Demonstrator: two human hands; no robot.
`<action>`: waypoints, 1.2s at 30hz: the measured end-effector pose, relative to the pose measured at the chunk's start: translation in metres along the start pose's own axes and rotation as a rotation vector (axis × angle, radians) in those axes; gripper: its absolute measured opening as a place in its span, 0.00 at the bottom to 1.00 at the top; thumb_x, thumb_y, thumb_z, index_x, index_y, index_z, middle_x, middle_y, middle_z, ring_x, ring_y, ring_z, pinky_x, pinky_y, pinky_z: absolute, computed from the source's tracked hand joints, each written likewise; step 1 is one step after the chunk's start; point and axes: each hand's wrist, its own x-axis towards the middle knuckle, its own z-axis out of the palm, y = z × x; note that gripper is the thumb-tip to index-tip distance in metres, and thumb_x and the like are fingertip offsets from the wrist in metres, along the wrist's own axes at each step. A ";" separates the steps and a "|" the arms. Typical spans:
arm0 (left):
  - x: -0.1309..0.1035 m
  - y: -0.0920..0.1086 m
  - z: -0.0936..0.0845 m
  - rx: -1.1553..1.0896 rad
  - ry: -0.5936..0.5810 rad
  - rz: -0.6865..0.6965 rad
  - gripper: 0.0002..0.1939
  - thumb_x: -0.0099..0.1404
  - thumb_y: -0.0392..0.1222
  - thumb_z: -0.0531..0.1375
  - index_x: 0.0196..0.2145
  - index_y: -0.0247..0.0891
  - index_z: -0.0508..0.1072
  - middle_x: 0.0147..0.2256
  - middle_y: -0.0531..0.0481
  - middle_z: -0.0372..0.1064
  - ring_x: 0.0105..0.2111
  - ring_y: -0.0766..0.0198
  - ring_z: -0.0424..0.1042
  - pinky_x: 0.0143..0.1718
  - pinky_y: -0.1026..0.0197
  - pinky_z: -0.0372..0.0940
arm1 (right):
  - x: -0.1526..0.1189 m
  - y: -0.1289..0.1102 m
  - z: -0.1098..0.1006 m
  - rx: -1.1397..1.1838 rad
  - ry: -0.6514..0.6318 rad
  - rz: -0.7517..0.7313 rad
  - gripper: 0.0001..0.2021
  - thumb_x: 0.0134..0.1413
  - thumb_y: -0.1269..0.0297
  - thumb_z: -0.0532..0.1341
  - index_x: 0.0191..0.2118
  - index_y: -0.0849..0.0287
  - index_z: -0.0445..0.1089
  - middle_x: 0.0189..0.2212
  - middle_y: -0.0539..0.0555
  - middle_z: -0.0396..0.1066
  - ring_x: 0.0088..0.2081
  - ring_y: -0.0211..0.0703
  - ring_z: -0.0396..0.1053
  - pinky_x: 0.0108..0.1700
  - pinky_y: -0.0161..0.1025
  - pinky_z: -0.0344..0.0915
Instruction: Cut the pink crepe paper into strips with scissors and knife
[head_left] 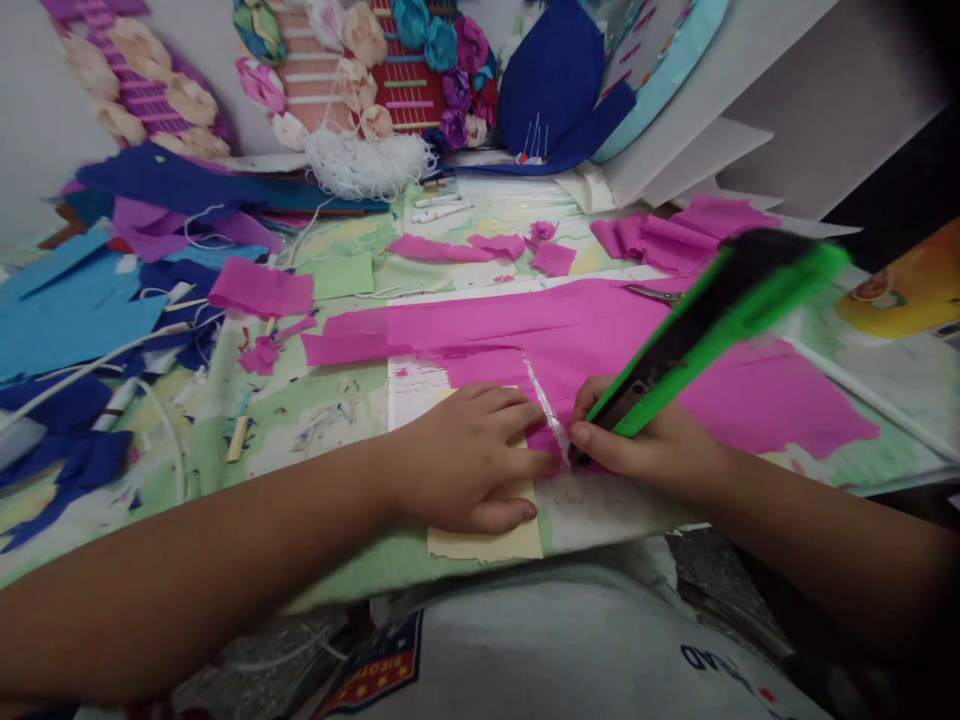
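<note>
My right hand [637, 440] is wrapped round a green and black utility knife [697, 330], its front end low over the pink crepe paper [600, 320]. A whitish slit [544, 400] runs through the paper up from the knife's lower end. My left hand [480, 455] lies flat with fingers stretched out, pressing on the pink paper and on a cream card [487, 540]. The fingertips are close to the slit. Under the paper, part of a white sheet [409, 395] shows. The blade tip is hidden by my right fingers.
Scissors [652, 293] lie on the pink paper. Pink scraps [259, 287] and a green paper piece [337, 275] are spread over the patterned cloth [300, 400]. Blue paper [75, 300] and a white cable [97, 360] lie at left. White yarn [367, 160] sits at the back.
</note>
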 end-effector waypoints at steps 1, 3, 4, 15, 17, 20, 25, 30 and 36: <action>0.000 0.000 0.000 0.000 0.003 -0.001 0.20 0.59 0.52 0.50 0.46 0.40 0.65 0.45 0.40 0.59 0.46 0.49 0.58 0.46 0.46 0.53 | -0.001 -0.001 0.000 0.002 -0.025 -0.003 0.11 0.47 0.58 0.56 0.22 0.59 0.59 0.18 0.47 0.60 0.21 0.33 0.59 0.22 0.31 0.57; 0.000 0.000 0.000 -0.002 0.008 -0.003 0.20 0.59 0.52 0.51 0.46 0.40 0.65 0.45 0.40 0.59 0.46 0.49 0.58 0.46 0.46 0.53 | -0.002 -0.002 0.000 0.004 -0.050 -0.006 0.11 0.47 0.58 0.56 0.22 0.59 0.59 0.18 0.48 0.61 0.21 0.33 0.60 0.22 0.32 0.58; 0.000 0.000 0.000 -0.002 0.008 -0.003 0.20 0.59 0.52 0.51 0.46 0.40 0.65 0.45 0.40 0.59 0.46 0.49 0.58 0.46 0.46 0.53 | -0.002 -0.002 0.000 0.005 -0.039 -0.005 0.11 0.47 0.58 0.57 0.22 0.59 0.59 0.18 0.48 0.62 0.22 0.33 0.60 0.23 0.32 0.58; 0.000 -0.001 0.000 -0.025 -0.008 -0.013 0.21 0.59 0.52 0.51 0.46 0.41 0.65 0.47 0.40 0.58 0.47 0.48 0.56 0.47 0.46 0.52 | -0.001 0.003 0.002 -0.032 0.057 0.013 0.10 0.45 0.58 0.59 0.25 0.58 0.59 0.18 0.46 0.61 0.21 0.33 0.60 0.22 0.31 0.57; 0.001 -0.002 0.000 -0.020 -0.010 -0.013 0.21 0.59 0.52 0.51 0.47 0.41 0.65 0.47 0.40 0.58 0.47 0.48 0.56 0.47 0.46 0.52 | -0.002 0.002 0.001 -0.024 0.035 0.015 0.10 0.45 0.58 0.59 0.24 0.58 0.59 0.17 0.46 0.60 0.21 0.33 0.59 0.21 0.31 0.56; 0.000 -0.001 0.000 -0.005 -0.016 -0.005 0.21 0.59 0.53 0.50 0.47 0.40 0.65 0.47 0.40 0.58 0.47 0.48 0.57 0.47 0.46 0.51 | -0.002 0.000 -0.002 0.039 0.009 0.029 0.11 0.45 0.58 0.58 0.23 0.59 0.59 0.17 0.47 0.61 0.21 0.33 0.60 0.22 0.31 0.56; -0.001 0.005 -0.005 0.072 -0.035 -0.021 0.22 0.59 0.53 0.50 0.48 0.41 0.63 0.46 0.40 0.59 0.46 0.48 0.57 0.46 0.46 0.52 | 0.001 0.002 -0.006 0.173 0.108 0.089 0.11 0.45 0.56 0.59 0.25 0.59 0.61 0.19 0.48 0.63 0.22 0.34 0.62 0.24 0.32 0.58; -0.011 0.018 -0.020 0.160 -0.085 -0.068 0.20 0.57 0.51 0.52 0.44 0.38 0.65 0.37 0.43 0.64 0.38 0.52 0.62 0.43 0.48 0.54 | 0.006 0.012 -0.004 0.328 0.141 0.189 0.14 0.47 0.53 0.56 0.26 0.60 0.59 0.18 0.46 0.59 0.20 0.32 0.58 0.22 0.32 0.57; -0.050 0.029 -0.039 0.131 -0.146 -0.203 0.06 0.52 0.40 0.54 0.27 0.35 0.68 0.30 0.46 0.65 0.38 0.54 0.62 0.43 0.51 0.55 | 0.001 -0.010 -0.018 0.073 0.197 0.045 0.12 0.48 0.54 0.57 0.27 0.58 0.62 0.19 0.49 0.63 0.22 0.36 0.62 0.22 0.34 0.59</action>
